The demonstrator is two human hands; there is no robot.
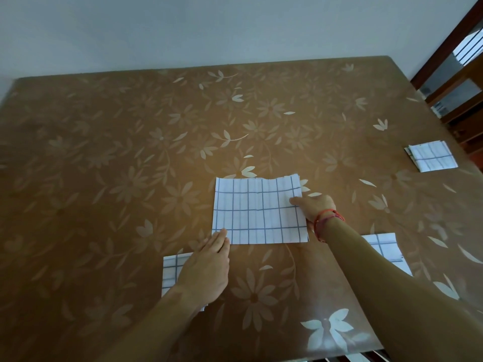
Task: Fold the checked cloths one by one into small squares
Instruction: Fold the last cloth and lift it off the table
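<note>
A white cloth with blue checks (257, 211) lies folded into a rectangle near the middle of the table. My left hand (206, 267) lies flat, its straight fingers pressing the cloth's near left corner. My right hand (315, 206) pinches the cloth's right edge, thumb on top and fingers under it. Another checked cloth (171, 270) lies under my left forearm, and a third checked cloth (389, 250) is partly hidden behind my right forearm. A small folded checked square (432, 156) sits at the table's right edge.
The table (130, 152) has a brown top with a pale flower pattern and runs back to a plain wall. A dark wooden chair or frame (460, 74) stands off its far right corner.
</note>
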